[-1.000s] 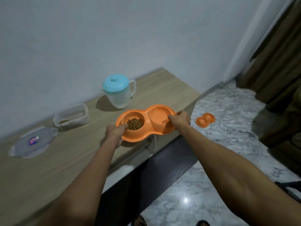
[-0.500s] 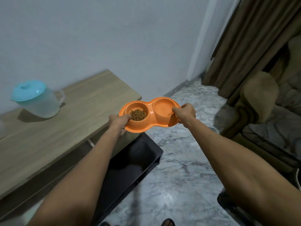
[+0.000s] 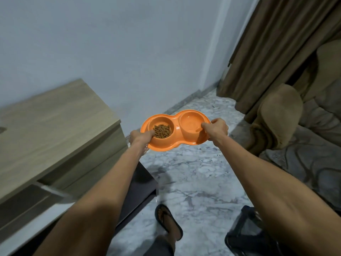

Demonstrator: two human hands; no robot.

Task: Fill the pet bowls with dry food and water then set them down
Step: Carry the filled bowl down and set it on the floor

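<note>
Head view, as I read it from my remote station. A plain pale blue-grey wall [image 3: 110, 43] fills the field beyond both hands. A grey-veined white marble floor [image 3: 193, 182] spreads beneath them. A light oak-grain wooden desk [image 3: 46, 126] lies to the outside of the left hand, with its near corner just beside that wrist. Long brown pleated fabric curtains [image 3: 267, 43] hang above and beyond the right hand. A brown upholstered armchair [image 3: 280, 115] stands on the floor just outside that hand.

Between the two hands I hold an orange plastic double pet bowl [image 3: 176, 126], figure-eight in outline. It is in the air above the floor, clear of the desk, and roughly level.

The left hand [image 3: 140, 139] grips the bowl's left end, thumb over the rim and fingers beneath. The right hand [image 3: 216, 128] grips the right end, thumb on the rim of the right well and fingers curled under the edge. Both forearms are extended.

A foot in a dark flip-flop sandal [image 3: 168, 220] rests on the floor below the hands, nearer to me.

The right well [image 3: 191, 123], next to the right thumb, shows a faint sheen of clear liquid; I cannot tell its depth. Brown dry kibble [image 3: 162, 131] fills the floor of the left well, touching distance from the left thumb.
</note>
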